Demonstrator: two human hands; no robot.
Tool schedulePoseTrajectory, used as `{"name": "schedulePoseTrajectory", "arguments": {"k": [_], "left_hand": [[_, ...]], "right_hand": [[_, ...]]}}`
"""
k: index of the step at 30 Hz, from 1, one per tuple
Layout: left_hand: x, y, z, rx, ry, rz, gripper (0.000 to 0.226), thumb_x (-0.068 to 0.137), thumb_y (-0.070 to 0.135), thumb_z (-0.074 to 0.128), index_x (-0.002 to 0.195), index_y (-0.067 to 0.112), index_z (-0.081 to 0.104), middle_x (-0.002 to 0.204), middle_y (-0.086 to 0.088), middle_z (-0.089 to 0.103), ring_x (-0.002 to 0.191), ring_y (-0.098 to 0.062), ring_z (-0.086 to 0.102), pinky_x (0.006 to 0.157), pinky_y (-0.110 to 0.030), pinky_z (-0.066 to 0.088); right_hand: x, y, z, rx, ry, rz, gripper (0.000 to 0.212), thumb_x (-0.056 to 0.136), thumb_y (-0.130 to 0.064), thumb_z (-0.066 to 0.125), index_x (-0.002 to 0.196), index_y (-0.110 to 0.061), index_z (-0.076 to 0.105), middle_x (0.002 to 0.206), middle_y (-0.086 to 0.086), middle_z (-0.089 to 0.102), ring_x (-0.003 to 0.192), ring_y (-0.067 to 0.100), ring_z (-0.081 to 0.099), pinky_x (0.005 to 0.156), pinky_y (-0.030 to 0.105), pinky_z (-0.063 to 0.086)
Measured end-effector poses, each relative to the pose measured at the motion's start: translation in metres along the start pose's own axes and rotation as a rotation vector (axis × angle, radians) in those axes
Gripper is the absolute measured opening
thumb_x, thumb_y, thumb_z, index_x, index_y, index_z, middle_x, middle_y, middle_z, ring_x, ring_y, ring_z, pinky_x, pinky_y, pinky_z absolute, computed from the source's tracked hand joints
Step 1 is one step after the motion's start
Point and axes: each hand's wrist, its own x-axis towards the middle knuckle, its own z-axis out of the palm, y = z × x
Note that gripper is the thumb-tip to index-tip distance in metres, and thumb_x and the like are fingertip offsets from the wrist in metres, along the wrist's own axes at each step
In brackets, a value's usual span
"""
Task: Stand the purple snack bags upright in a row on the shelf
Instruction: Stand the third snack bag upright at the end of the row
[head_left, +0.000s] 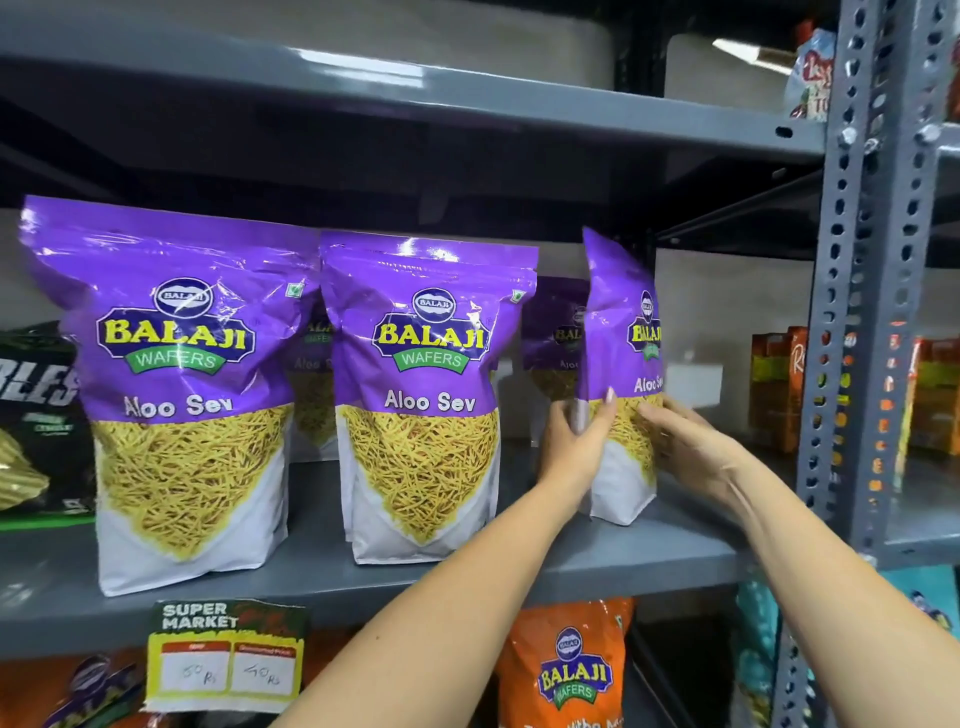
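Two purple Aloo Sev bags stand upright on the grey shelf (597, 566), facing front: one at the left (176, 384) and one in the middle (426, 389). More purple bags (553, 332) show behind them. At the right a third front bag (623, 322) stands turned sideways, its base on the shelf. My left hand (571, 441) grips its left edge and my right hand (685, 447) presses its right side; both hold this bag.
A dark green snack bag (36, 415) stands at the far left of the shelf. A perforated metal upright (857, 312) bounds the shelf at the right, with orange boxes (779, 384) beyond. Below hang a price tag (223, 654) and an orange bag (566, 665).
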Motion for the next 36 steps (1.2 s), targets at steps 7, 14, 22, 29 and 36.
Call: {"name": "schedulePoseTrajectory", "arguments": {"k": [7,14,22,29,36], "left_hand": [[0.001,-0.001,-0.01,-0.115,-0.019,0.036,0.041,0.088,0.046,0.061,0.12,0.022,0.059,0.124,-0.001,0.066,0.116,-0.019,0.06,0.105,-0.034,0.044],[-0.008,0.002,-0.013,-0.134,-0.061,0.052,0.043,0.089,0.044,0.059,0.124,0.019,0.063,0.125,-0.001,0.068,0.118,-0.017,0.061,0.105,-0.033,0.044],[-0.018,-0.001,-0.016,-0.162,-0.169,0.024,0.014,0.089,0.044,0.061,0.091,0.031,0.066,0.083,0.031,0.066,0.071,0.022,0.061,0.059,0.0,0.044],[-0.041,0.015,-0.02,-0.146,-0.134,-0.047,0.031,0.084,0.051,0.064,0.106,0.03,0.062,0.107,0.015,0.067,0.102,-0.003,0.06,0.086,-0.018,0.041],[-0.111,0.019,-0.064,0.012,0.211,0.477,0.035,0.076,0.028,0.074,0.108,0.028,0.059,0.108,0.013,0.067,0.104,-0.005,0.064,0.092,-0.029,0.052]], "right_hand": [[-0.007,0.008,-0.003,0.014,0.207,-0.044,0.084,0.026,-0.058,0.09,0.095,-0.021,0.062,0.088,0.0,0.072,0.073,0.015,0.063,0.065,0.027,0.038],[-0.022,0.009,-0.002,-0.039,0.29,-0.092,0.097,0.033,-0.058,0.087,0.114,-0.015,0.055,0.098,0.003,0.072,0.075,0.012,0.071,0.066,0.032,0.053],[-0.042,0.012,-0.006,-0.025,0.307,-0.166,0.114,0.033,-0.062,0.089,0.128,-0.012,0.051,0.109,0.004,0.071,0.081,0.007,0.075,0.06,0.025,0.058],[-0.051,0.012,0.0,-0.061,0.37,-0.203,0.115,0.037,-0.067,0.086,0.131,-0.011,0.05,0.112,0.002,0.069,0.094,0.014,0.074,0.073,0.03,0.059],[-0.074,0.013,0.039,-0.477,0.754,-0.555,0.057,0.096,-0.046,0.041,0.14,-0.01,0.042,0.13,0.018,0.053,0.107,0.005,0.043,0.089,0.012,0.031]]}}
